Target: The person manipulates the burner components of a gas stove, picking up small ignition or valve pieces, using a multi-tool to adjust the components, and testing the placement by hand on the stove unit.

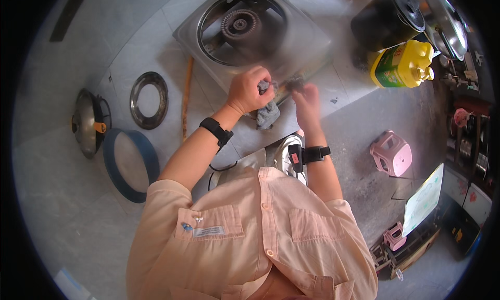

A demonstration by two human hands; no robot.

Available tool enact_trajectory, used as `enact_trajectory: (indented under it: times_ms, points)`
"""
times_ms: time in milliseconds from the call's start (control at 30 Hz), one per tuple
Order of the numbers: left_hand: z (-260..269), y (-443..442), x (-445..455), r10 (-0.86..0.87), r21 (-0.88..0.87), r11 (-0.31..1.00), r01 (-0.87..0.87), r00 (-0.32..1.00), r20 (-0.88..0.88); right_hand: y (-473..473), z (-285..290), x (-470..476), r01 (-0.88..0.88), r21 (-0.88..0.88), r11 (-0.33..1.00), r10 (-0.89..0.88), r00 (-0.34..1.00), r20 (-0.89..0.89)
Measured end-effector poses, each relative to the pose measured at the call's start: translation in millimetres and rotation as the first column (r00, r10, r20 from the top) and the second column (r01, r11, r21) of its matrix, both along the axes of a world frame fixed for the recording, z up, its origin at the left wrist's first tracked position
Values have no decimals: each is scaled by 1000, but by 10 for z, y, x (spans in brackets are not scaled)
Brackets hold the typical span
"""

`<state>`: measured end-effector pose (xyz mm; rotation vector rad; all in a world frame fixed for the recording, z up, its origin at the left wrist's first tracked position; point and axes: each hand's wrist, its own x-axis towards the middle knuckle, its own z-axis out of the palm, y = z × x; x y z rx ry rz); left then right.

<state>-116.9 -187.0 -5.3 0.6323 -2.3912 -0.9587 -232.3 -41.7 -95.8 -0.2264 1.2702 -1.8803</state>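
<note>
My left hand (250, 88) is closed around a grey cloth (268, 115), which hangs down below the fist. Just to its right, my right hand (308, 101) pinches a dark, fuzzy wad (294, 82), perhaps a scouring pad; motion blurs it. Both hands are at the near front side of a metal gas stove (312, 34). The stove has a round opening with a ribbed burner head (239, 24) inside. Its front panel is partly hidden by my hands and blurred.
Left of the stove lie a wooden stick (188, 97), a metal ring (162, 105), a blue hoop (153, 159) and a lidded wok (86, 124). To the right stand a yellow jug (418, 58), a black pot (377, 21) and a pink stool (400, 159). The tiled surface ends in an edge near my shoe (283, 155).
</note>
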Motion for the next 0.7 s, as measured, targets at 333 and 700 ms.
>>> enact_trajectory:
  times_ms: [333, 700]
  points:
    - [15, -15, -8, -24, -27, 999, 24, 1000, 1, -50, -1, 31, 53, 6, 999, -53, 999, 2]
    - [-92, -46, -38, -63, -66, 996, 60, 997, -41, -111, -148, 194, 197, -86, 977, -151, 913, 379]
